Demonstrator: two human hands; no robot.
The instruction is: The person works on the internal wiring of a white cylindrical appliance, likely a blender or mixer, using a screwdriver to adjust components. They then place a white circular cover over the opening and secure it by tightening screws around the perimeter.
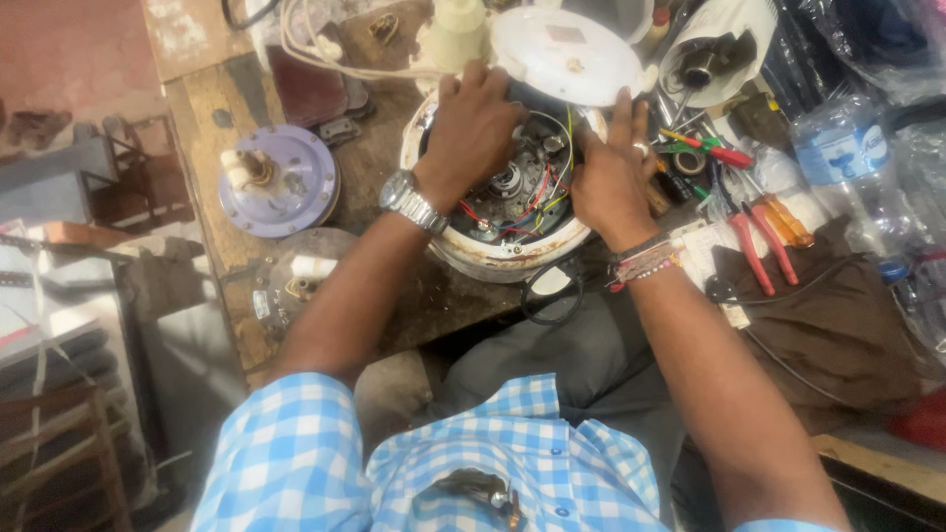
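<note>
Two hands are deep in the opened round appliance (512, 212) on the counter (394, 187). Left hand (471, 133) fingers curl inside on its wiring; right hand (608, 172) fingers spread flat along the rim. Cover's already off, looks like wiring work isn't finished.

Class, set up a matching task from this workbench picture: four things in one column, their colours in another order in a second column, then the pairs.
Things:
1. round motor plate
2. pliers' handles
3. wristwatch
4. shirt

Colours:
A. red
B. blue and white check
C. pale purple
D. silver

Pairs: 1-C, 2-A, 3-D, 4-B
</note>
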